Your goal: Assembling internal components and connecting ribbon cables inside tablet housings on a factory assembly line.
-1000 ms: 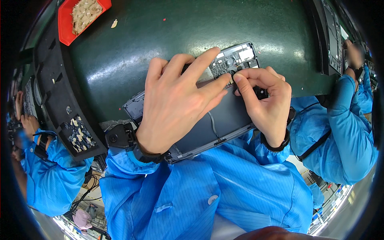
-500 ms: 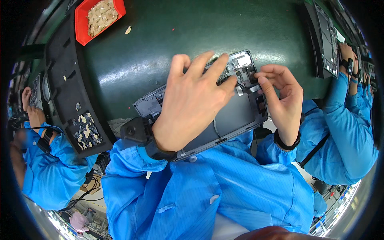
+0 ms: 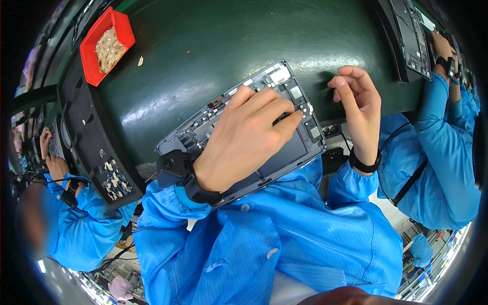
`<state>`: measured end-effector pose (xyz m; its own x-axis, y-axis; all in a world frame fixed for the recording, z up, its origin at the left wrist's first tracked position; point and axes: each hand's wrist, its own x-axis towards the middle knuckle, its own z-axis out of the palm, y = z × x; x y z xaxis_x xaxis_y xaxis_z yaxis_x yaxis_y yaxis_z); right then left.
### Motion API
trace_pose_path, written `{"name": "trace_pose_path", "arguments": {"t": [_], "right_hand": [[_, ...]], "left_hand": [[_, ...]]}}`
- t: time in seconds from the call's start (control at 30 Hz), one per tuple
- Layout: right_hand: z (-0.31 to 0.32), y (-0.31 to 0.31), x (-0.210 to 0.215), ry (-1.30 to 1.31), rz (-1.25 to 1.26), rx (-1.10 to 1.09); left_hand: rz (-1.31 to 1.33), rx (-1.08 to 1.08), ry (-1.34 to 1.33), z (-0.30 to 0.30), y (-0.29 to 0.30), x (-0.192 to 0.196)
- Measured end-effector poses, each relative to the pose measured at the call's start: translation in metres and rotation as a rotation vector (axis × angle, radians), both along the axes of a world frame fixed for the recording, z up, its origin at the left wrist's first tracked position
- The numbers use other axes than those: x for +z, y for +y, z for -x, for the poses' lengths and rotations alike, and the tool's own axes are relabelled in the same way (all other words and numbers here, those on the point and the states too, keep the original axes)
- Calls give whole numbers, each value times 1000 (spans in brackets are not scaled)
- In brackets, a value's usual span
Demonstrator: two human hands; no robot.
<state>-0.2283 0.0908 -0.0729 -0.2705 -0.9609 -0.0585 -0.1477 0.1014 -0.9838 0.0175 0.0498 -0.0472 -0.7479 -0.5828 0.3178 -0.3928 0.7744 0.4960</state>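
An opened dark grey laptop base [image 3: 284, 147] lies aslant in front of me, its boards and parts exposed. My left hand [image 3: 249, 134] rests over its middle with fingers curled and thumb drawn in, hiding much of the inside. At those fingertips a small silver-and-black part [image 3: 307, 110] juts out by the right edge; whether I grip it or it sits on the base is unclear. My right hand [image 3: 358, 96] hovers off the laptop's right side, thumb and fingertips pinched together. Anything held there is too small to make out.
On the left, a red bin [image 3: 123, 29] of pale scraps stands by a black tray [image 3: 99, 147] holding dark and pale bits. One pale scrap [image 3: 140, 61] lies on the green table [image 3: 203, 35]. Co-workers in blue sit both sides; another opened laptop [image 3: 412, 40] stands far right.
My right hand has come away from the laptop's right edge. My left hand's spread fingers have curled in. The laptop has shifted left in view, and more of its far edge shows.
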Motion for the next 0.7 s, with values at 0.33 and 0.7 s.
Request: {"name": "trace_pose_path", "arguments": {"t": [0.33, 0.7], "right_hand": [[-2, 1, -2, -56, 5, 5], [-3, -1, -1, -44, -5, 5]], "left_hand": [[6, 11, -24, 6, -1, 5], [-6, -3, -46, 8, -4, 6]]}}
